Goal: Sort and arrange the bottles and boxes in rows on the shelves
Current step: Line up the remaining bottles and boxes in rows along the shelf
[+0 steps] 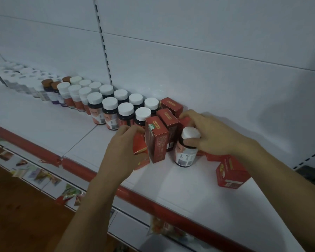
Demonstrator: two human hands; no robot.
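- White shelf board (pixel 189 193), edged with a red front strip (pixel 76 168), runs along a white back panel (pixel 207 37) with a slotted upright (pixel 104 44).
- Left hand (pixel 124 144): fingers curled round a leaning red box (pixel 140 145) low on the shelf. The hand hides much of that box.
- Right hand (pixel 213 132): the thumb presses the shoulder of a held bottle (pixel 186 151), dark with a white cap. The fingers arch over the cap, and the fingertips reach the boxes behind it.
- That bottle stands upright on the board, just right of a tall red box (pixel 156 140).
- The tall red box stands on end between the two hands, close against the leaning one.
- Behind it a second upright box (pixel 168 118) and a back box (pixel 171 106) line up toward the panel.
- A lone red box (pixel 231 174) sits near the right forearm, well apart from the cluster.
- Left of the boxes, two rows of white-capped bottles (pixel 115 104) run away along the shelf, packed cap to cap.
- Further left stand a few brown-capped bottles (pixel 47 84), then white bottles (pixel 16 77) too blurred to read.
- Below the strip, a lower shelf (pixel 35 171) holds flat packets, also blurred.
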